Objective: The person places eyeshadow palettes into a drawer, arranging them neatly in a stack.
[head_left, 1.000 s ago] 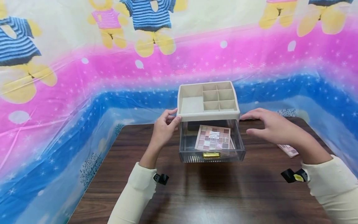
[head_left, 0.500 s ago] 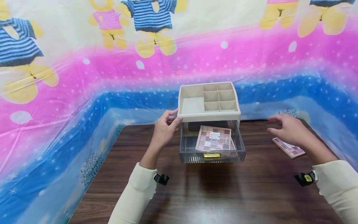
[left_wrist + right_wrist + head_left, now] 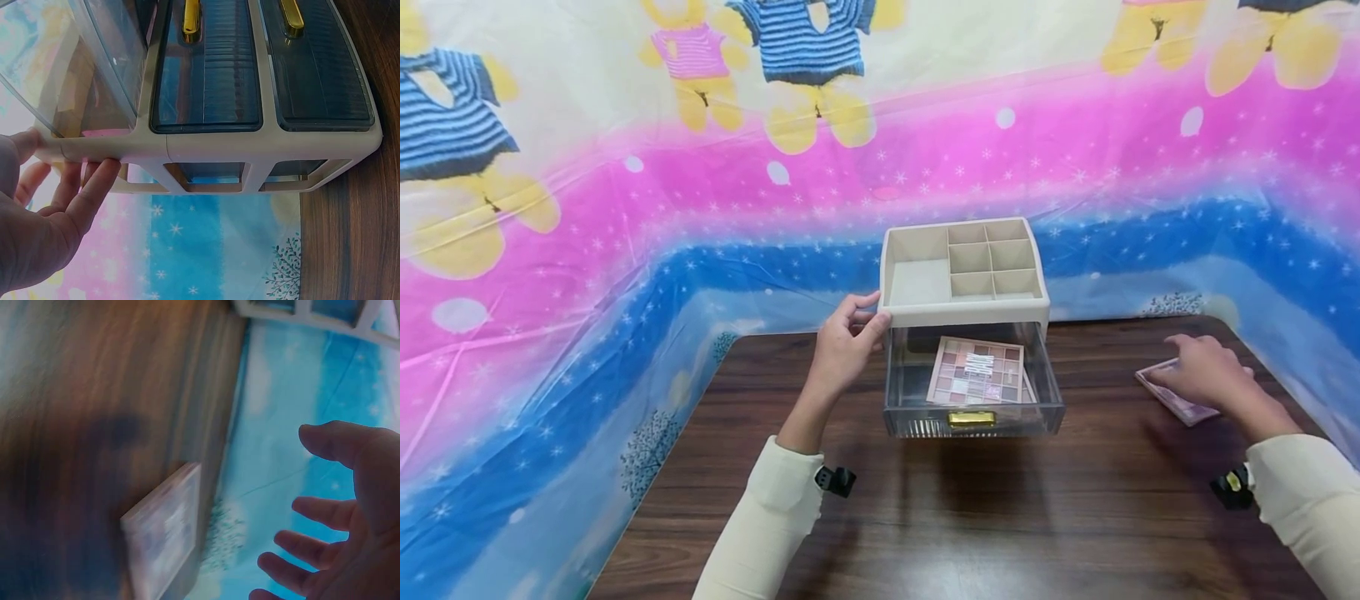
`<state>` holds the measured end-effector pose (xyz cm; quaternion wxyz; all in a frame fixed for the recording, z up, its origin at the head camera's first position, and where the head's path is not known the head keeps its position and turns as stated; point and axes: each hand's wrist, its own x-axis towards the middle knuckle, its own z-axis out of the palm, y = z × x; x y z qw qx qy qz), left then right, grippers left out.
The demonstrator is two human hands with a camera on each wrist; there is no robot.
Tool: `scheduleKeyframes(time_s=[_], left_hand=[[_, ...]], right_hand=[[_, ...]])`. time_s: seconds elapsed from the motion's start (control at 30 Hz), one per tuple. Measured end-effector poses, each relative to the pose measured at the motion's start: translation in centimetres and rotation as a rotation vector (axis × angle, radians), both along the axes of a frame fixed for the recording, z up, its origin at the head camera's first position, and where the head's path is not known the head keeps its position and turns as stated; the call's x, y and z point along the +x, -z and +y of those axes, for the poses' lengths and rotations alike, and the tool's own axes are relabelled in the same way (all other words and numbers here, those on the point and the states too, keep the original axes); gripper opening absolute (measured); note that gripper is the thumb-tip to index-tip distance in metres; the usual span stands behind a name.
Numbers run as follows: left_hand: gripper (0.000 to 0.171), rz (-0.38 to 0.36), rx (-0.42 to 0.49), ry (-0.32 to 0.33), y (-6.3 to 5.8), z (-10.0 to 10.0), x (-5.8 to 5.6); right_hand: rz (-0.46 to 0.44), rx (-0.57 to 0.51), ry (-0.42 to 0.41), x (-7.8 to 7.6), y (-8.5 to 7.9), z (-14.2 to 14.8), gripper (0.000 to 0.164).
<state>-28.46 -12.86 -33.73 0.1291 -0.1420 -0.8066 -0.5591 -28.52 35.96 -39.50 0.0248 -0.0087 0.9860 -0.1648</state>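
A cream drawer organizer (image 3: 962,313) with a divided top stands on the table, its clear top drawer (image 3: 973,421) pulled out. Inside that drawer lies an eyeshadow palette (image 3: 976,368), with another edge showing beneath it. My left hand (image 3: 842,342) grips the organizer's front left upper corner, thumb at the front and fingers along the side in the left wrist view. Over at the right, my right hand (image 3: 1210,373) hovers above a second eyeshadow palette (image 3: 165,531) on the table, fingers spread and holding nothing in the right wrist view.
Two lower drawers (image 3: 209,81) with gold handles are closed. The brown wooden table (image 3: 970,533) ends at a patterned cloth backdrop (image 3: 925,167) behind and to the sides. The organizer stands near the back edge.
My right hand has moved from beside the organizer rightward and down to over the loose palette. My left hand stays on the organizer's corner, and the drawer remains pulled out.
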Motion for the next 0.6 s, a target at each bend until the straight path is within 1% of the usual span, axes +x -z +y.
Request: scheduleKeyframes(time_s=[0.23,0.33,0.5,0.6], left_hand=[[0.043,0.005,-0.007,-0.006,-0.1,0.0,0.1],[0.043,0.009,-0.011,-0.005,-0.1,0.0,0.1],[0.042,0.008,-0.004,-0.002,-0.1,0.1,0.0],[0.042,0.008,0.0,-0.001,-0.1,0.1,0.1]], right_hand=[[-0.075,0.0,0.073,-0.4,2.2,1.5,0.102],[-0.104,-0.003,0.084,-0.6,3.3,2.1,0.103],[-0.156,-0.033,0.086,-0.7,5.1,2.9,0.113],[-0.183,-0.042,0.091,-0.8,6.0,3.4,0.113]])
